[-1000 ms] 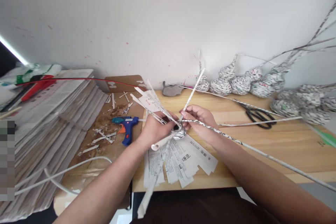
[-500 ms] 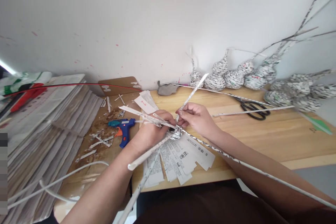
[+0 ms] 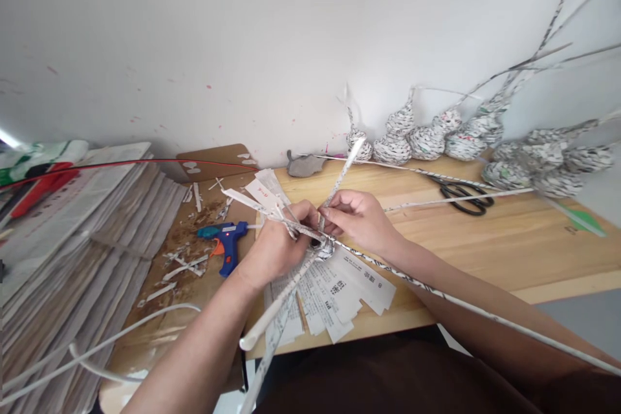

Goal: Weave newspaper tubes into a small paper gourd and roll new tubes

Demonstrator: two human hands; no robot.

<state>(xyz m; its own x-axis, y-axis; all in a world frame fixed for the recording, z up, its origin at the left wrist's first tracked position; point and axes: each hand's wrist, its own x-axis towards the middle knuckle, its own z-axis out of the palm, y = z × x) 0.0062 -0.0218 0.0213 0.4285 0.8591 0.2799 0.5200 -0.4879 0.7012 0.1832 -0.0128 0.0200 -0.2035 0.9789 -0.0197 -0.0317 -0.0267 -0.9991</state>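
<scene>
Between my hands is a small woven newspaper piece (image 3: 326,250), with several rolled paper tubes radiating from it. My left hand (image 3: 286,239) is closed around the left side of the weave and the tube bases; some of its fingertips are hidden. With thumb and finger, my right hand (image 3: 354,217) pinches an upright paper tube (image 3: 343,174) near its base. A long printed paper tube (image 3: 417,283) runs from the weave across my right forearm. Another thick tube (image 3: 276,310) points down toward me. Beneath the weave, cut newspaper strips (image 3: 339,297) lie fanned out.
A blue glue gun (image 3: 228,242) lies left among paper scraps, beside a tall newspaper stack (image 3: 97,259). Black scissors (image 3: 468,199) rest at the right. Several woven gourd shapes (image 3: 427,142) line the wall, near a grey rag (image 3: 305,165).
The view has shifted slightly. The tube toward me hangs a little lower, and the upright tube stands slightly steeper in my right hand's pinch.
</scene>
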